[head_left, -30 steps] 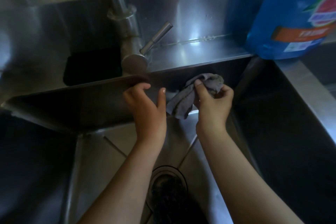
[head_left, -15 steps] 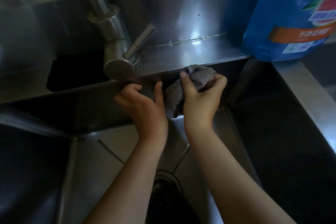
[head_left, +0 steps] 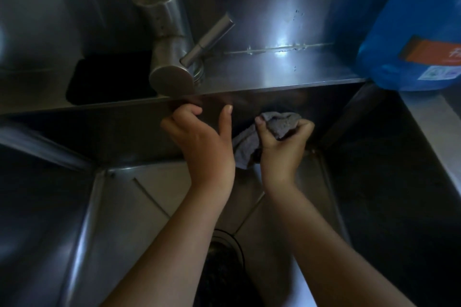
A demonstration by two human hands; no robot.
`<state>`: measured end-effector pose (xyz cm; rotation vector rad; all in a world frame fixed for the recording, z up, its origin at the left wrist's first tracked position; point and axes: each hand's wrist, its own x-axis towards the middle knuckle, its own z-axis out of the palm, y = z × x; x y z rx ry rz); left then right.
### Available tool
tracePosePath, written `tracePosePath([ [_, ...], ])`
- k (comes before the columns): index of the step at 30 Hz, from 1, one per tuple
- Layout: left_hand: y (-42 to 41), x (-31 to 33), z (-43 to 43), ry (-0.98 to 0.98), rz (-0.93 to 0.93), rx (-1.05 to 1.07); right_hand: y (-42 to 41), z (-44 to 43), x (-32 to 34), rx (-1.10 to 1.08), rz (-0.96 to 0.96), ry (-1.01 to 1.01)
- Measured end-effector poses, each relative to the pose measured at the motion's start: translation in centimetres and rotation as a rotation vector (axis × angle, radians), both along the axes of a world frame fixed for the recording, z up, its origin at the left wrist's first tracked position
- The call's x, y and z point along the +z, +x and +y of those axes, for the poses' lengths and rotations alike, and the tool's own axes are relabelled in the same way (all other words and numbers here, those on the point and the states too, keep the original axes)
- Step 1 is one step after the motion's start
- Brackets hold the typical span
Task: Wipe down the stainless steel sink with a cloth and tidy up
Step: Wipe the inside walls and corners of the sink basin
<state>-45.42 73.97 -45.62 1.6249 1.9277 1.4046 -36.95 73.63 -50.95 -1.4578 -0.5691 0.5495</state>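
I'm wiping the back wall of the sink (head_left: 99,137), right hand (head_left: 284,151) clamped on the cloth (head_left: 280,121), left hand (head_left: 203,147) loosely curled and empty beside it; next I'd sweep toward the right corner.

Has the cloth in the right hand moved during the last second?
Yes. The grey cloth has dropped down the back wall, below the sink's rear rim that it touched before.
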Motion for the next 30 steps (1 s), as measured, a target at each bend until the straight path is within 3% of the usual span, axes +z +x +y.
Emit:
tracePosePath([
  [15, 0.1, 0.1, 0.0, -0.027, -0.005, 0.016, 2.0, -0.8, -5.4, 0.083, -0.054, -0.221],
  [19, 0.2, 0.3, 0.0, -0.031, -0.039, 0.014, 1.6, -0.8, -3.6, 0.017, -0.017, -0.198],
  [27, 0.2, 0.5, 0.1, -0.048, -0.035, 0.021, 1.1, -0.7, 5.3, -0.02, 0.075, 0.072],
  [30, 0.3, 0.5, 0.1, -0.035, -0.016, 0.028, 1.1, -0.6, 6.3, -0.017, 0.043, 0.061],
])
